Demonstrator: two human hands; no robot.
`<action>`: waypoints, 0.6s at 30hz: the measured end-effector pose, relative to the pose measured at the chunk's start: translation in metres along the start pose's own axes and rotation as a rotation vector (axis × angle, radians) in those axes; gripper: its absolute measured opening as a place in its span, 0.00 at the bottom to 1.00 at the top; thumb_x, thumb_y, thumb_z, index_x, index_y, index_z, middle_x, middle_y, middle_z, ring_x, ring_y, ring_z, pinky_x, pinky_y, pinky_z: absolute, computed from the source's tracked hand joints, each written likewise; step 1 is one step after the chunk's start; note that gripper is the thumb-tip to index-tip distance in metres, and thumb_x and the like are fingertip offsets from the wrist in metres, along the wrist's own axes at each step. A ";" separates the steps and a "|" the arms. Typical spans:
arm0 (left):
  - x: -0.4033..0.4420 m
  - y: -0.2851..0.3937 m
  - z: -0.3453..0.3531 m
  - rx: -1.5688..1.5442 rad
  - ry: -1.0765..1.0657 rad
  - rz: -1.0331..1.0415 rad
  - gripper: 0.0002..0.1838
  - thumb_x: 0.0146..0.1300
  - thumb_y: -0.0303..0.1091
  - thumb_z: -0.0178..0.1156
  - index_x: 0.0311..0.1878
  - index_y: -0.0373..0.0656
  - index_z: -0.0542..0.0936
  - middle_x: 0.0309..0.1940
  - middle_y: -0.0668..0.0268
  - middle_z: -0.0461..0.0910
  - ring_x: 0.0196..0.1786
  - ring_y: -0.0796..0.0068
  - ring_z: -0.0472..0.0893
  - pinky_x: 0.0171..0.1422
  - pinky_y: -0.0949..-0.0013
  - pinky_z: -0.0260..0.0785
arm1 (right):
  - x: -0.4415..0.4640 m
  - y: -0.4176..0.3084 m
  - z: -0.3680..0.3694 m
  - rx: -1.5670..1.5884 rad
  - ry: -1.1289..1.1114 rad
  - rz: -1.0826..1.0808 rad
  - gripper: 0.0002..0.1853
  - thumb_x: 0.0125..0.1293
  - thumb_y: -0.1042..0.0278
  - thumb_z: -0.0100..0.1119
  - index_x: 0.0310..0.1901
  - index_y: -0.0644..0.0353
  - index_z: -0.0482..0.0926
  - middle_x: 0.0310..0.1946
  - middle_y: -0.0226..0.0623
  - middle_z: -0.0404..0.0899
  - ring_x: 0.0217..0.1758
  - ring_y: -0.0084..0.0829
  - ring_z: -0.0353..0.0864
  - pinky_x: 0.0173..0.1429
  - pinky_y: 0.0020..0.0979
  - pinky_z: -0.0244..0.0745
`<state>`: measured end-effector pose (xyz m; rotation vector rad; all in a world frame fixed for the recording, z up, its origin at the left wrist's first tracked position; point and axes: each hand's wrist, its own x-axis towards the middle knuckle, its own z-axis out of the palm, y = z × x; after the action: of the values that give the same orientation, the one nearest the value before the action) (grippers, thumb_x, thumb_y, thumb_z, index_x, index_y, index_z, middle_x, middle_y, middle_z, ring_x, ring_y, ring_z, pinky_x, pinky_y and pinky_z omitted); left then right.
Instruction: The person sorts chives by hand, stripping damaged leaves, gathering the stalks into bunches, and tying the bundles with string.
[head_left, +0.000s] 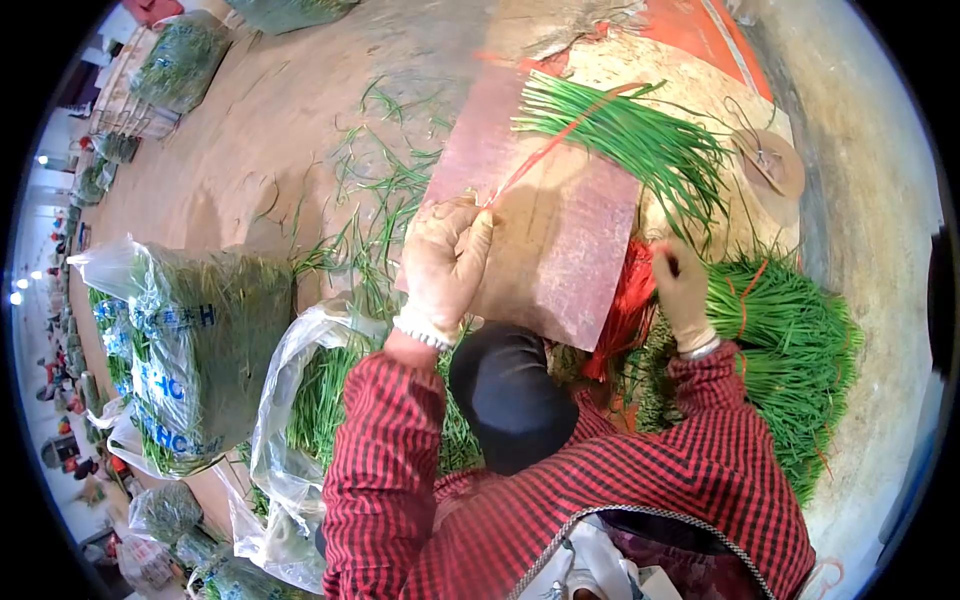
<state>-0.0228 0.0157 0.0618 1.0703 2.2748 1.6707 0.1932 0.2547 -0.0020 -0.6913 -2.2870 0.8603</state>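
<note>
My left hand (445, 255), in a pale glove, is closed in a pinch on one end of a red plastic tie strip (548, 150). That strip runs up and across a bundle of long green chives (625, 125), which lies on a reddish board (540, 245). My right hand (684, 292), also gloved, is beside a hanging bunch of red tie strips (630, 305). Its fingers are curled, with the tips at the top of this bunch. Just right of it lie tied chive bundles (790, 325).
A clear bag packed with greens (215, 345) stands at left, beside an open plastic bag (290, 380) of greens. Loose stalks (370, 185) litter the floor. A round disc (770, 165) lies at upper right. My dark-clad knee (510, 400) sits below the board.
</note>
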 end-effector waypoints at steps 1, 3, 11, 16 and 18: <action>0.002 -0.021 0.003 0.289 0.049 0.122 0.09 0.66 0.32 0.60 0.39 0.37 0.84 0.35 0.59 0.83 0.37 0.65 0.81 0.47 0.65 0.71 | 0.025 -0.008 -0.002 -0.122 -0.060 -0.086 0.11 0.61 0.71 0.61 0.45 0.62 0.79 0.40 0.42 0.81 0.45 0.41 0.81 0.50 0.34 0.74; -0.004 -0.054 0.014 0.393 -0.038 -0.031 0.08 0.61 0.32 0.60 0.39 0.41 0.84 0.37 0.59 0.82 0.43 0.56 0.80 0.52 0.59 0.69 | 0.079 -0.012 0.016 -0.273 -0.129 -0.303 0.27 0.59 0.65 0.64 0.59 0.65 0.71 0.57 0.50 0.73 0.63 0.45 0.72 0.65 0.38 0.67; -0.042 -0.092 0.034 0.500 0.046 -0.008 0.13 0.58 0.29 0.58 0.47 0.49 0.82 0.54 0.62 0.77 0.61 0.57 0.73 0.71 0.49 0.55 | 0.227 0.013 0.111 -0.879 -0.499 -0.359 0.57 0.47 0.40 0.68 0.71 0.68 0.52 0.70 0.58 0.54 0.75 0.51 0.53 0.77 0.45 0.49; -0.041 -0.094 0.035 0.515 0.062 -0.009 0.13 0.57 0.29 0.59 0.46 0.49 0.81 0.55 0.62 0.77 0.61 0.58 0.73 0.71 0.49 0.56 | 0.250 -0.011 0.109 -0.814 -0.692 -0.037 0.47 0.51 0.38 0.64 0.66 0.62 0.63 0.64 0.52 0.68 0.66 0.45 0.69 0.67 0.38 0.66; -0.041 -0.095 0.035 0.511 0.063 -0.005 0.13 0.57 0.29 0.60 0.46 0.49 0.81 0.55 0.62 0.77 0.61 0.58 0.73 0.70 0.49 0.56 | 0.241 0.004 0.111 -0.749 -0.600 -0.090 0.41 0.52 0.40 0.64 0.63 0.58 0.68 0.55 0.50 0.76 0.57 0.45 0.77 0.60 0.38 0.71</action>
<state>-0.0192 0.0053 -0.0466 1.1011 2.8270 1.1530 -0.0473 0.3668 0.0100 -0.6774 -3.1978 0.1285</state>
